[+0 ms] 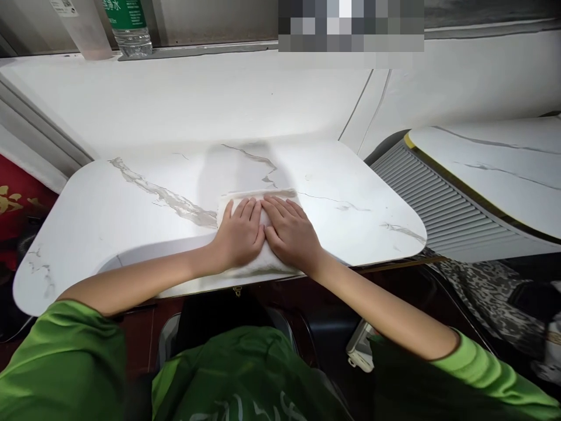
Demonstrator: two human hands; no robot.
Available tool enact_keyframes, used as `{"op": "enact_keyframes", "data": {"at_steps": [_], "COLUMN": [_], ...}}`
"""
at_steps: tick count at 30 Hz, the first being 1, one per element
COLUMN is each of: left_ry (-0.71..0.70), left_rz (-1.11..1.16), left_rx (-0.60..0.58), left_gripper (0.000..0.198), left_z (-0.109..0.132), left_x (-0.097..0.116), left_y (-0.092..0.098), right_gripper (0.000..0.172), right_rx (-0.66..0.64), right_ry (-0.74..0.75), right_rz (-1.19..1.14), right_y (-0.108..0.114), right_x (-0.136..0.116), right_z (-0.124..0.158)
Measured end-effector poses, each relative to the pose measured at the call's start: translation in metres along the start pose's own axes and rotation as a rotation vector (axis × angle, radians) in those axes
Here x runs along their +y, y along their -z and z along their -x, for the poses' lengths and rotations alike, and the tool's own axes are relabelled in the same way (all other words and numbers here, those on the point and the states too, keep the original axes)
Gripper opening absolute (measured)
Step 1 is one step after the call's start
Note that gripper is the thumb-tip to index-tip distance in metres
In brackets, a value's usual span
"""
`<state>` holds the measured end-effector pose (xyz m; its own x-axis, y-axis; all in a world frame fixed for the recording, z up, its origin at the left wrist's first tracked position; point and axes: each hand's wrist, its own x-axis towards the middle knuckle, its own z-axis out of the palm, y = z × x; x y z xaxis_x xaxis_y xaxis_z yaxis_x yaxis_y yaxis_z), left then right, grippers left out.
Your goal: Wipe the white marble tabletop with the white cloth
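A folded white towel [263, 199] lies near the front edge of a white marble-patterned table [131, 204]. My left hand [240, 233] lies flat on the towel's left half, fingers stretched out and together. My right hand [290, 231] rests flat on the right half, touching the left hand at the thumbs. Both palms press down on the cloth and hold nothing. Most of the towel is hidden under the hands.
A plastic water bottle [129, 26] with a green label stands on the ledge at the back left. A second marble-topped surface [495, 164] with a ribbed grey side sits to the right. A patterned fabric [477, 292] lies below it.
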<state>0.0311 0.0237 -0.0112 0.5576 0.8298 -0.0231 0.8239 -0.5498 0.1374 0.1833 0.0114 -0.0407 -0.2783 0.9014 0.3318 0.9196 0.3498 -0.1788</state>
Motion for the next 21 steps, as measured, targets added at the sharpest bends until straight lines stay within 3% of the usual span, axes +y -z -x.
{"op": "enact_keyframes", "data": {"at_steps": [9,15,21], "left_ry": [0.135,0.165,0.164], "left_rz": [0.077,0.105,0.128], "left_rx": [-0.025,0.068,0.113], "left_gripper": [0.057,0.056,0.055], "left_z": [-0.057,-0.101,-0.140], "left_x": [-0.031,-0.064,-0.093], "left_y": [0.016,0.012,0.012], "right_gripper": [0.055,0.056,0.057], "right_rx": [0.026,-0.044,-0.016], "right_ry": [-0.100,-0.103,-0.145], "right_rz": [0.022,0.020,-0.101], "right_y": [-0.034,-0.048,-0.062], "right_x": [0.023,0.042,0.053], "right_z": [-0.072,-0.131,-0.174]}}
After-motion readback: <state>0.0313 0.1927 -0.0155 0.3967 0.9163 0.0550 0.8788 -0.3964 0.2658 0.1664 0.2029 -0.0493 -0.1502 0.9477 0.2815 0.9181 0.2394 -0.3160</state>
